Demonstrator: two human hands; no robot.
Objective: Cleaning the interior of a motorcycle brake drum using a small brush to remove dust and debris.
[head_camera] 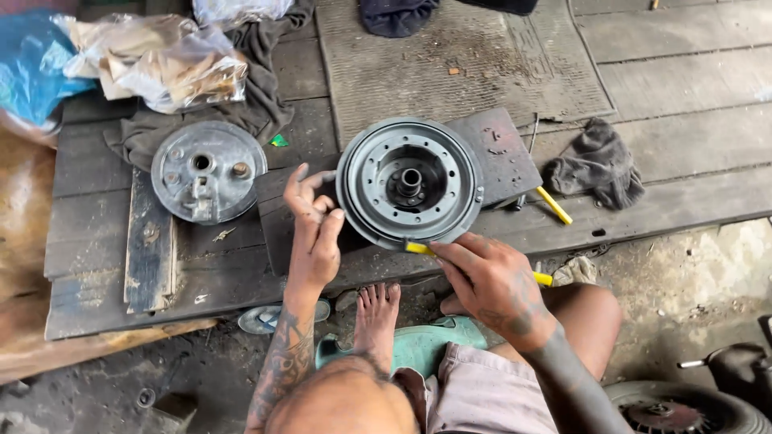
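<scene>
A round grey metal wheel hub (410,182) lies flat on a dark metal plate (498,153) on the wooden platform. My left hand (314,225) rests against the hub's left rim, fingers spread on its edge. My right hand (490,281) grips a yellow-handled tool (418,248), with the tool's tip pressed at the hub's lower rim. The tool's yellow end (544,279) sticks out behind my hand.
A round brake plate (207,171) lies to the left on the planks. A second yellow-handled tool (553,205) and a grey rag (599,163) lie to the right. Plastic bags (153,56) sit at the back left. A tyre (683,406) is at bottom right.
</scene>
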